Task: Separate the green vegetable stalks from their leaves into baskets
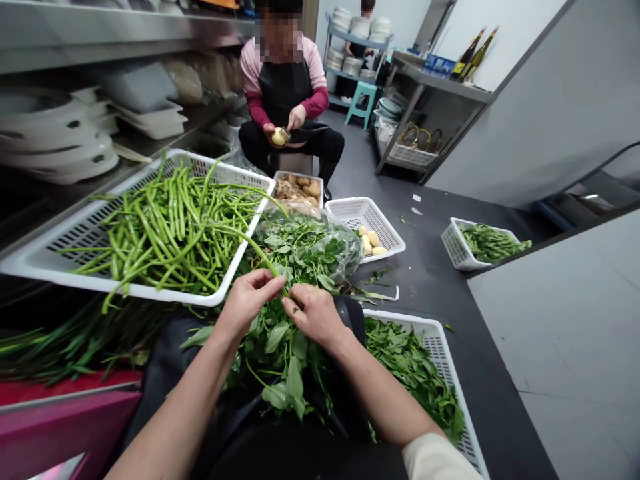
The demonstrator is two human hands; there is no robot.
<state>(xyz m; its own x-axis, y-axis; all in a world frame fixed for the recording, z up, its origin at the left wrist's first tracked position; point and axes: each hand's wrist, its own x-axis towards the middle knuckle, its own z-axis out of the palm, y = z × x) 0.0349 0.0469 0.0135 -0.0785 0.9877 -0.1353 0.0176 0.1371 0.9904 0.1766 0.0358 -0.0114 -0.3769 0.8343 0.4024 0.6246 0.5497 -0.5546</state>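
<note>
My left hand [250, 299] is closed, thumb against fingers, on a long green stem [261, 252] that looks like water spinach. Close beside it, my right hand [316, 312] pinches the same stem lower down, where the leaves begin. Leafy tops [287, 373] hang below both hands over my dark-covered lap. To the left, a white perforated basket [200, 299] holds a heap of bare green stems [170, 220]. At my right side another white basket [443, 343] is filled with picked leaves [413, 373]. An open plastic bag of leafy greens [310, 247] lies just beyond my hands.
A person [285, 87] sits opposite, peeling a potato. Potatoes fill a small crate [321, 193]; peeled ones lie in a white basket [387, 230]. A basket of greens [453, 247] stands by the right wall. Long green leaves [90, 340] lie at left, below a shelf [125, 40] of dishes.
</note>
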